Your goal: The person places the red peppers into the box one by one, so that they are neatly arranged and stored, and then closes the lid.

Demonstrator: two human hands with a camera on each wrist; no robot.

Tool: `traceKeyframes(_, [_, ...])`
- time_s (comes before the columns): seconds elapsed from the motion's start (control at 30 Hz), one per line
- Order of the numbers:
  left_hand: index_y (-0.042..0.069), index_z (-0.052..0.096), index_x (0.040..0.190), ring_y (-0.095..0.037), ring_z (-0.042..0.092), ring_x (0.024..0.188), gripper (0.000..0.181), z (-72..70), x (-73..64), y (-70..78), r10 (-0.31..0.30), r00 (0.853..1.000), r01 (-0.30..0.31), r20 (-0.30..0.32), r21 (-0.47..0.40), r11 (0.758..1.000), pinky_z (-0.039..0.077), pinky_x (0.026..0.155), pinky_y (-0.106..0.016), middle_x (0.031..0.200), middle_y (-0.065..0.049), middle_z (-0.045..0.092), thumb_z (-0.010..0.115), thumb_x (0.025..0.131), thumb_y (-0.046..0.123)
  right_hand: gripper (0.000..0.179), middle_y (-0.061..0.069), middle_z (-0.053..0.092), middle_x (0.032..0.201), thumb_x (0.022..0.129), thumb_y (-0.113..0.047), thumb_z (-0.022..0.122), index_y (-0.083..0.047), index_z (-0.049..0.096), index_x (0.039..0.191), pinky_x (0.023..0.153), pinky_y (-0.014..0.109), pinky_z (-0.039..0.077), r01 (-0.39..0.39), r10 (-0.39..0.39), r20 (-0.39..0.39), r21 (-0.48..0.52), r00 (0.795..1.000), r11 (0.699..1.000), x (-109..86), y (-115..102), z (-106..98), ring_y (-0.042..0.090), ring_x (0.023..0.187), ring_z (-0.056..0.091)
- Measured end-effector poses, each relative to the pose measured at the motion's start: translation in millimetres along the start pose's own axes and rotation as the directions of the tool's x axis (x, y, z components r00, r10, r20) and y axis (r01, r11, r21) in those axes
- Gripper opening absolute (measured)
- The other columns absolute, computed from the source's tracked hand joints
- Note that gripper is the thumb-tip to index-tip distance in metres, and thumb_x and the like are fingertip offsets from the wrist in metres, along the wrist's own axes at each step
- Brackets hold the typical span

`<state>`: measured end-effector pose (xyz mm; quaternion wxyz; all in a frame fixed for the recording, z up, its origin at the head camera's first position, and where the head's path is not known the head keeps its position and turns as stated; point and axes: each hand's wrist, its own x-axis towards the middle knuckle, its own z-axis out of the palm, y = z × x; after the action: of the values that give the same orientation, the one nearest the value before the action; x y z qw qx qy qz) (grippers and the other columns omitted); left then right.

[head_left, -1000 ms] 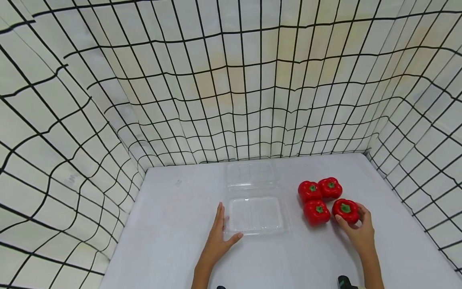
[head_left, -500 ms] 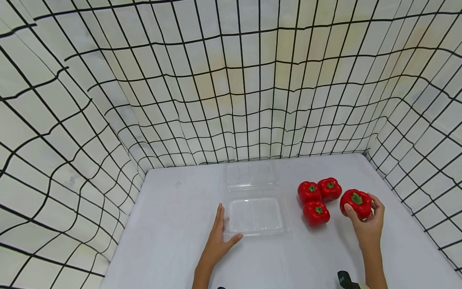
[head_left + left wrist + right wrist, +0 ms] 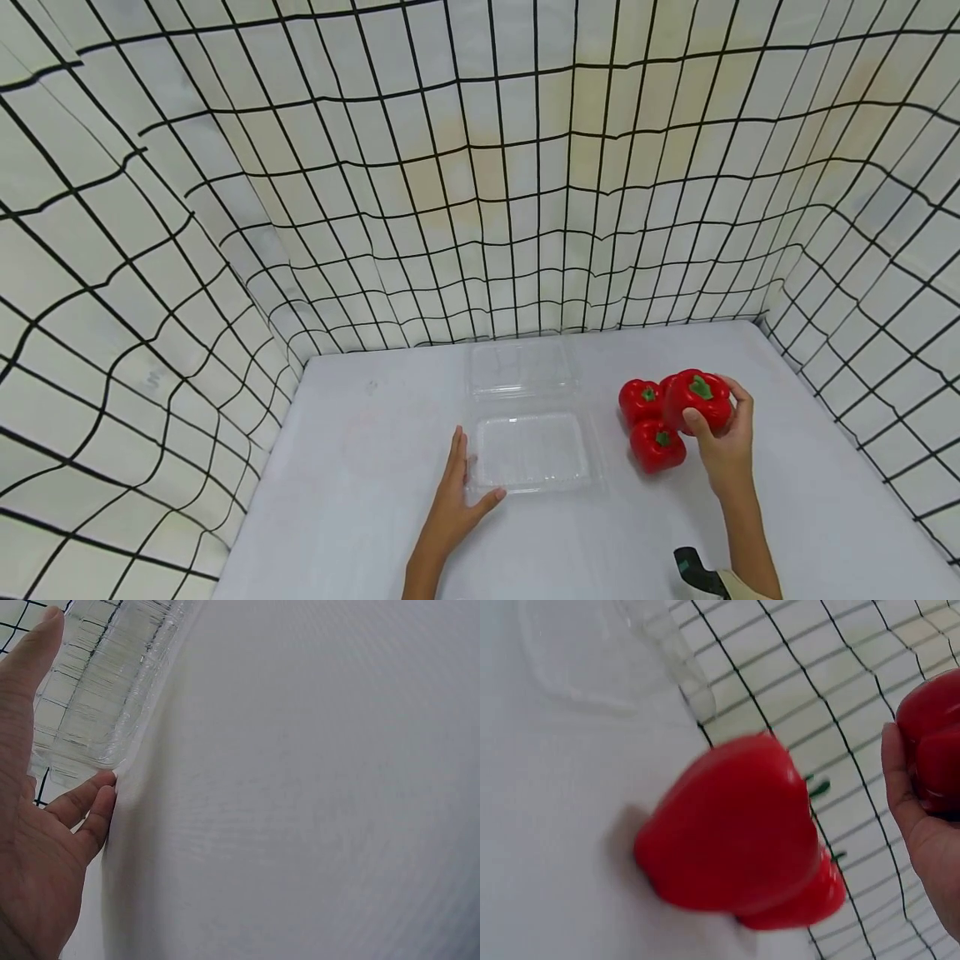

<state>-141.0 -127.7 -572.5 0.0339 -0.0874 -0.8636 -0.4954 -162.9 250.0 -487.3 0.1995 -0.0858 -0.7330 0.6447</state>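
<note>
My right hand (image 3: 724, 454) grips a red bell pepper (image 3: 697, 403) by its sides, green stem up, raised above the table. In the head view it overlaps the rear pepper of the group, which is mostly hidden. Two more red peppers show beside it: a left one (image 3: 640, 402) and a front one (image 3: 657, 447). In the right wrist view the held pepper (image 3: 939, 746) is at the right edge. At the left side of a clear plastic clamshell container (image 3: 534, 450), my left hand (image 3: 448, 510) lies with straight fingers and thumb spread, fingertips right at its rim.
The container's lid (image 3: 520, 367) lies folded back toward the rear of the white table (image 3: 360, 475). Black grid netting (image 3: 517, 200) over pale sheeting encloses the back and both sides. A dark strap or device (image 3: 697, 571) sits by my right wrist.
My right hand lifts the pepper off the table, first rightward, then back left over the rear of the group. The left hand and container stay in place.
</note>
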Motion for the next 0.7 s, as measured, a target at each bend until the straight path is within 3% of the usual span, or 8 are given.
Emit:
traceKeyframes(0.2, [0.014, 0.009, 0.158, -0.035, 0.036, 0.143, 0.109, -0.1, 0.2, 0.7, -0.012, 1.0, 0.012, 0.003, 0.004, 1.0, 0.04, 0.111, -0.048, 0.166, -0.005, 0.004, 0.078, 0.08, 0.044, 0.075, -0.005, 0.038, 0.143, 0.093, -0.017, 0.065, -0.029, 0.022, 0.152, 0.082, 0.008, 0.051, 0.035, -0.029, 0.17, -0.035, 0.985, 0.999, -2.9, -11.3, 28.6, 0.007, 0.13, 0.035])
traceKeyframes(0.33, [0.015, 0.008, 0.158, -0.033, 0.033, 0.145, 0.108, -0.6, 0.5, 0.8, -0.012, 1.0, 0.012, 0.004, 0.002, 1.0, 0.039, 0.111, -0.047, 0.166, -0.005, 0.004, 0.078, 0.081, 0.043, 0.079, 0.005, 0.03, 0.151, 0.092, -0.02, 0.067, -0.029, 0.018, 0.154, 0.083, 0.009, 0.051, 0.024, -0.014, 0.276, -0.032, 0.961, 0.999, -5.0, -13.8, 47.1, 0.013, 0.135, 0.028])
traceKeyframes(0.53, [0.016, 0.009, 0.158, -0.033, 0.035, 0.144, 0.107, -0.8, 1.2, -0.6, -0.011, 1.0, 0.011, -0.001, 0.004, 1.0, 0.04, 0.111, -0.047, 0.166, -0.006, 0.005, 0.078, 0.081, 0.042, 0.086, 0.009, 0.025, 0.156, 0.087, -0.012, 0.07, -0.024, 0.018, 0.155, 0.09, 0.015, 0.052, -0.041, 0.012, 0.452, 0.055, 0.892, 0.998, -5.2, -3.5, 71.7, 0.022, 0.141, 0.025])
traceKeyframes(0.7, [0.016, 0.009, 0.158, -0.033, 0.041, 0.141, 0.108, -0.7, 0.1, -2.3, -0.017, 1.0, 0.017, 0.0, -0.004, 1.0, 0.04, 0.111, -0.046, 0.166, -0.004, 0.005, 0.078, 0.08, 0.042, 0.09, 0.013, 0.03, 0.154, 0.083, -0.02, 0.077, -0.022, 0.02, 0.154, 0.098, 0.038, 0.055, -0.074, 0.084, 0.534, -0.041, 0.841, 0.996, -4.5, 12.4, 93.1, 0.036, 0.144, 0.029])
